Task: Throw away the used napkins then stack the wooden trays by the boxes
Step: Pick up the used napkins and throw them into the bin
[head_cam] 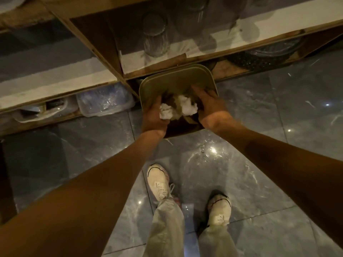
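Note:
A square olive-grey bin (148, 93) stands on the floor against the wooden shelving, its lid (176, 78) swung up at the back. Both my hands reach into its mouth. My left hand (153, 117) curls around a crumpled white used napkin (165, 112) at the bin's near-left rim. My right hand (210, 105) cups a second crumpled napkin (187, 107) just right of it, with its fingers stretched toward the lid. Dark rubbish and leaf-like scraps show beneath the napkins. No wooden trays or boxes are in view.
Wooden shelving (118, 73) with glass jars (156, 36) runs across the top. Clear plastic containers (104, 101) sit under the lowest shelf, left of the bin. My feet in white shoes (159, 182) stand on glossy grey floor tiles (259, 145).

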Demonstrator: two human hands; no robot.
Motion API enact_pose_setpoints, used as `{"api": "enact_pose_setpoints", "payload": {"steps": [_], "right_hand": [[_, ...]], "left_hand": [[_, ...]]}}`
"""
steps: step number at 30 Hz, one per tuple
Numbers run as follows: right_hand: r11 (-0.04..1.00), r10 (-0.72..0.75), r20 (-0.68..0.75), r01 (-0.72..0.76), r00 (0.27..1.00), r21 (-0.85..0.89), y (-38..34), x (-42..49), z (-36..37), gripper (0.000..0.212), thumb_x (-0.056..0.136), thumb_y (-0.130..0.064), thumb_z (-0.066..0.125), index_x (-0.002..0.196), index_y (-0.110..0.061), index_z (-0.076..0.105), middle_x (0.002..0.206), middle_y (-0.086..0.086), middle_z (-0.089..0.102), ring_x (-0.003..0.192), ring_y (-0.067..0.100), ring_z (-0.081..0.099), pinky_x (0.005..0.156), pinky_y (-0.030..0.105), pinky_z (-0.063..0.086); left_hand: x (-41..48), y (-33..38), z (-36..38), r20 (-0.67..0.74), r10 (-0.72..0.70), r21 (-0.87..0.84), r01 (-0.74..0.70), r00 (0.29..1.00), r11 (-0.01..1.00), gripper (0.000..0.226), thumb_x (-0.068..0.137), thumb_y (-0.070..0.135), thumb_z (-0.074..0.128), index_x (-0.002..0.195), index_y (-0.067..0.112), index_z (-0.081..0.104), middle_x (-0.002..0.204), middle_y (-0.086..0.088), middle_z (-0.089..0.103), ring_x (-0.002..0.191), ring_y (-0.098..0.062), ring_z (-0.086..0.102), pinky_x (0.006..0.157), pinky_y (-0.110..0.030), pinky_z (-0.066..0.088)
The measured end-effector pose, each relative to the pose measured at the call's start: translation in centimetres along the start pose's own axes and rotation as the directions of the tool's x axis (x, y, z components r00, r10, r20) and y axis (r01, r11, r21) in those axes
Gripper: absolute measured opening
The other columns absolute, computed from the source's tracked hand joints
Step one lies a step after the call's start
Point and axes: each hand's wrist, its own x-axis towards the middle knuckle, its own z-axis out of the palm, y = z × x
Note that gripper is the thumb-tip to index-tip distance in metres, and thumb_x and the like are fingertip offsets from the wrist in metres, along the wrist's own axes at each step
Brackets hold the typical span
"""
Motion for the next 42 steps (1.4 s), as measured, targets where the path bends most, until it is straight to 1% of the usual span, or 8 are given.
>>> {"api": "enact_pose_setpoints", "payload": {"steps": [8, 13, 18, 27, 31, 35, 38, 42], "right_hand": [[1.000, -0.011, -0.085, 0.012, 0.996, 0.008, 0.3, -6.5, -5.1, 0.040, 0.091, -0.021, 0.057, 0.129, -0.029, 0.051, 0.125, 0.009, 0.056, 0.114, 0.030, 0.054, 0.096, 0.043, 0.049], [0.996, -0.070, -0.055, 0.066, 0.996, -0.058, -1.3, -15.2, -13.3, 0.047, 0.093, -0.024, 0.057, 0.139, -0.023, 0.046, 0.144, 0.008, 0.046, 0.135, 0.028, 0.039, 0.112, 0.042, 0.033], [0.987, -0.154, -0.094, 0.150, 0.984, -0.052, -5.8, -28.3, -22.1, 0.043, 0.094, -0.024, 0.057, 0.136, -0.017, 0.052, 0.143, 0.011, 0.048, 0.134, 0.028, 0.041, 0.112, 0.040, 0.031], [0.935, -0.353, -0.099, 0.350, 0.930, -0.048, -13.6, -44.9, -33.3, 0.043, 0.094, -0.036, 0.054, 0.135, -0.021, 0.054, 0.144, 0.005, 0.048, 0.136, 0.020, 0.039, 0.111, 0.035, 0.029], [0.885, -0.465, -0.111, 0.459, 0.878, -0.072, -17.4, -46.4, -38.4, 0.043, 0.095, -0.036, 0.053, 0.136, -0.022, 0.052, 0.144, 0.002, 0.048, 0.137, 0.018, 0.038, 0.115, 0.037, 0.030], [0.839, -0.540, -0.242, 0.538, 0.806, -0.081, -22.7, -45.7, -45.1, 0.042, 0.095, -0.035, 0.054, 0.135, -0.023, 0.053, 0.143, 0.001, 0.049, 0.136, 0.016, 0.038, 0.114, 0.039, 0.033], [0.815, -0.571, -0.334, 0.566, 0.750, -0.121, -26.4, -45.3, -49.8, 0.041, 0.094, -0.035, 0.054, 0.134, -0.025, 0.053, 0.140, -0.001, 0.051, 0.134, 0.013, 0.041, 0.111, 0.031, 0.032], [0.798, -0.591, -0.401, 0.579, 0.700, -0.167, -30.4, -44.7, -55.0, 0.041, 0.094, -0.035, 0.055, 0.133, -0.021, 0.055, 0.137, 0.001, 0.055, 0.131, 0.016, 0.045, 0.110, 0.033, 0.035]], "left_hand": [[-4.6, 3.4, -5.2, 0.083, -0.045, 0.157, 0.031, 0.996, 0.987, 0.036, 0.096, 0.024, 0.051, 0.132, 0.019, 0.054, 0.133, -0.015, 0.056, 0.121, -0.037, 0.053, 0.104, -0.046, 0.043], [-13.0, 9.1, -11.9, 0.075, -0.039, 0.188, 0.024, 0.996, 0.982, 0.031, 0.096, 0.020, 0.050, 0.124, 0.014, 0.061, 0.124, -0.017, 0.063, 0.115, -0.036, 0.058, 0.098, -0.043, 0.048], [-26.7, 16.7, -19.7, 0.002, -0.049, 0.105, 0.048, 0.999, 0.993, 0.033, 0.095, 0.018, 0.052, 0.126, 0.013, 0.060, 0.133, -0.015, 0.057, 0.122, -0.033, 0.054, 0.101, -0.038, 0.043], [-47.0, 25.2, -30.3, -0.197, 0.137, 0.222, -0.092, 0.971, 0.971, 0.032, 0.097, 0.023, 0.049, 0.126, 0.014, 0.059, 0.131, -0.010, 0.056, 0.119, -0.029, 0.055, 0.098, -0.044, 0.047], [-49.3, 28.4, -34.1, -0.226, 0.262, 0.259, -0.202, 0.938, 0.945, 0.032, 0.097, 0.026, 0.049, 0.127, 0.017, 0.057, 0.129, -0.005, 0.057, 0.117, -0.022, 0.056, 0.097, -0.043, 0.049], [-48.7, 32.8, -39.9, -0.310, 0.369, 0.329, -0.265, 0.876, 0.906, 0.031, 0.097, 0.031, 0.049, 0.125, 0.019, 0.058, 0.126, -0.002, 0.059, 0.112, -0.018, 0.059, 0.091, -0.036, 0.050], [-47.5, 36.1, -44.9, -0.313, 0.416, 0.363, -0.297, 0.854, 0.883, 0.034, 0.097, 0.033, 0.047, 0.126, 0.018, 0.058, 0.130, -0.003, 0.058, 0.117, -0.019, 0.057, 0.096, -0.041, 0.049], [-46.1, 39.9, -50.8, -0.343, 0.484, 0.435, -0.320, 0.805, 0.842, 0.035, 0.097, 0.034, 0.046, 0.126, 0.019, 0.059, 0.131, -0.002, 0.059, 0.118, -0.020, 0.057, 0.096, -0.042, 0.049]]}}
